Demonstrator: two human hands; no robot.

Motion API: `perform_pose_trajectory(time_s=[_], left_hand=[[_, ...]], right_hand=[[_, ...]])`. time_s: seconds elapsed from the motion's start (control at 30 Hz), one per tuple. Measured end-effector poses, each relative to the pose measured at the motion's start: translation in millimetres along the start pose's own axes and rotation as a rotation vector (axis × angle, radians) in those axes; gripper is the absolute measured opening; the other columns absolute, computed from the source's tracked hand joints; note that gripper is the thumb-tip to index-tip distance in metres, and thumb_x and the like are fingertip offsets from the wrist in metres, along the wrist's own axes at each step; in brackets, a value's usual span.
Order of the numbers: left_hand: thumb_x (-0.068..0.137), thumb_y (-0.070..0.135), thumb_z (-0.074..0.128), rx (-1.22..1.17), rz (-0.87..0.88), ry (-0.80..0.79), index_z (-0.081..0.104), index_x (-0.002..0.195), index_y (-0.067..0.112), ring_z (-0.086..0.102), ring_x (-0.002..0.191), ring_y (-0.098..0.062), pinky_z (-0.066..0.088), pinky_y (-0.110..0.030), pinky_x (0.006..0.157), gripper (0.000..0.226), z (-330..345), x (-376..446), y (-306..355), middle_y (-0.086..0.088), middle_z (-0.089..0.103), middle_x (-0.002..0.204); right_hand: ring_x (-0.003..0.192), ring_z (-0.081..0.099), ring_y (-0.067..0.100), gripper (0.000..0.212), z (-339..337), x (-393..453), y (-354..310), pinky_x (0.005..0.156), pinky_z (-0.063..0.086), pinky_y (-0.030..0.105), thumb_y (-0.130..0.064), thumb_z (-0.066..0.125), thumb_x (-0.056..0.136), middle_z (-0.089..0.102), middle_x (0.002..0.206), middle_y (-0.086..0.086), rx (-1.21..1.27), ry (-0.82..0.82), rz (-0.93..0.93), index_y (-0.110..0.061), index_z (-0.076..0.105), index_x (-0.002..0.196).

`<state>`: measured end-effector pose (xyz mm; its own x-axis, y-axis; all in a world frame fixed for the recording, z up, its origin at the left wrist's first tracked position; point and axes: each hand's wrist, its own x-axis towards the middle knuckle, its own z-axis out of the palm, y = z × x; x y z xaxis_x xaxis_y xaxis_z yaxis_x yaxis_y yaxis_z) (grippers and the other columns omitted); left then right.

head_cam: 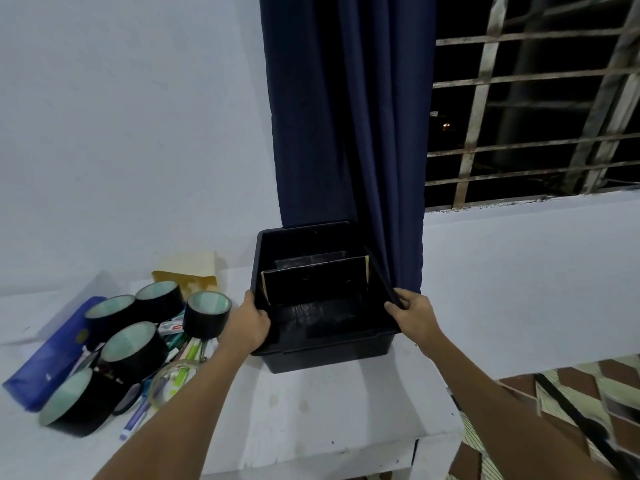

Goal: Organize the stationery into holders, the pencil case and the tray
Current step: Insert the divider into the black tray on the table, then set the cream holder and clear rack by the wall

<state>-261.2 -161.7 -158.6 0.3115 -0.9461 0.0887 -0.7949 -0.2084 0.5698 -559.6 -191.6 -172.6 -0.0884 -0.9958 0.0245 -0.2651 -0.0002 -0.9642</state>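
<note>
Your way left of the black tray (325, 355) is blocked by tape rolls (133, 344); the curtain (346, 133) crowds its back; bare tabletop (311, 410) lies in front.

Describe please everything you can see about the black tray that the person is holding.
The black tray is a deep, square, glossy bin that looks like plastic, with a rolled rim. It sits upright at the white table's far right end, below the dark blue curtain. Inside, dark card-like dividers with pale edges stand near the back; the front part looks empty. The left hand grips its left rim, the right hand its right rim.
</note>
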Motion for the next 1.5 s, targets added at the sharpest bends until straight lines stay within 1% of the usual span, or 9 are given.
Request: perform_pose_trajectory(time_s=[0.17,0.3,0.43,0.57,0.8,0.97,1.2,1.37,1.5], left_hand=[[0.090,0.005,0.041,-0.012,0.025,-0.003,0.039,0.128,0.006,0.053,0.072,-0.030,0.042,-0.033,0.066,0.037,2.9,7.3,-2.4,-0.015,0.057,0.082],[0.090,0.008,0.041,-0.025,0.010,0.021,0.042,0.127,0.007,0.054,0.077,-0.031,0.049,-0.037,0.074,0.037,2.9,6.1,-2.8,-0.015,0.058,0.087],[0.091,0.025,0.041,0.005,-0.021,-0.015,0.044,0.123,0.015,0.059,0.090,-0.036,0.051,-0.044,0.084,0.034,-1.7,4.4,-5.3,-0.018,0.064,0.102],[0.097,0.037,0.036,0.168,0.013,-0.010,0.053,0.120,0.007,0.057,0.107,-0.037,0.046,-0.040,0.088,0.042,-23.4,14.4,-3.0,-0.019,0.063,0.116],[0.089,0.015,0.049,0.301,0.056,-0.001,0.040,0.140,0.010,0.052,0.117,-0.034,0.047,-0.039,0.090,0.052,-105.0,71.6,-35.8,-0.019,0.050,0.132],[0.087,0.011,0.054,0.338,0.052,0.001,0.042,0.140,0.012,0.049,0.122,-0.032,0.045,-0.040,0.098,0.054,-152.8,122.4,-91.8,-0.017,0.045,0.138],[0.083,0.015,0.057,0.348,0.080,-0.156,0.040,0.142,0.016,0.040,0.133,-0.029,0.036,-0.035,0.105,0.062,-167.8,188.5,-143.8,-0.012,0.039,0.147],[0.080,0.028,0.064,0.381,0.144,-0.368,0.034,0.146,0.023,0.037,0.136,-0.028,0.036,-0.036,0.108,0.073,-152.4,221.0,-152.7,-0.010,0.032,0.152],[0.082,0.032,0.065,0.511,0.183,-0.443,0.027,0.149,0.025,0.031,0.138,-0.029,0.031,-0.038,0.111,0.077,-135.3,232.9,-153.3,-0.012,0.030,0.151]], right_hand=[[0.085,0.067,0.021,0.026,1.7,1.2,-2.1,0.085,0.055,0.029,-0.006,0.063,0.088,0.070,0.094,0.004,-0.134,0.049,-0.053,-0.006,0.067,0.114],[0.085,0.061,0.017,0.031,2.4,-8.1,-11.4,0.081,0.045,0.018,-0.002,0.065,0.086,0.065,0.094,0.001,-0.243,0.111,-0.135,-0.004,0.066,0.116],[0.104,0.060,0.026,0.040,4.2,-7.2,-14.0,0.091,0.045,0.024,-0.003,0.064,0.084,0.063,0.117,0.010,-0.483,0.134,-0.264,-0.004,0.060,0.124],[0.120,0.049,0.030,0.043,20.7,-2.8,-33.7,0.103,0.043,0.039,-0.012,0.063,0.087,0.055,0.132,0.009,-0.758,0.062,-0.471,-0.006,0.057,0.129],[0.118,0.055,0.021,0.047,134.6,10.3,-102.6,0.105,0.042,0.030,-0.016,0.062,0.089,0.060,0.125,0.009,-0.554,-0.211,-0.598,-0.008,0.052,0.135],[0.105,0.055,0.015,0.059,229.6,31.0,-149.0,0.095,0.044,0.025,-0.021,0.062,0.091,0.056,0.131,0.010,-0.548,-0.380,-0.550,-0.014,0.039,0.145],[0.129,0.045,0.028,0.072,323.5,69.7,-158.7,0.103,0.039,0.036,-0.035,0.060,0.091,0.043,0.145,0.013,-0.789,-0.601,-0.270,-0.008,0.026,0.148],[0.107,0.058,0.027,0.055,356.0,90.2,-146.1,0.081,0.048,0.032,-0.031,0.065,0.084,0.058,0.124,0.013,-0.855,-0.638,-0.109,-0.005,0.052,0.130],[0.079,0.054,0.023,0.028,367.8,103.7,-141.4,0.065,0.039,0.026,-0.022,0.055,0.090,0.063,0.096,0.014,-0.834,-0.609,-0.162,0.000,0.067,0.104]])
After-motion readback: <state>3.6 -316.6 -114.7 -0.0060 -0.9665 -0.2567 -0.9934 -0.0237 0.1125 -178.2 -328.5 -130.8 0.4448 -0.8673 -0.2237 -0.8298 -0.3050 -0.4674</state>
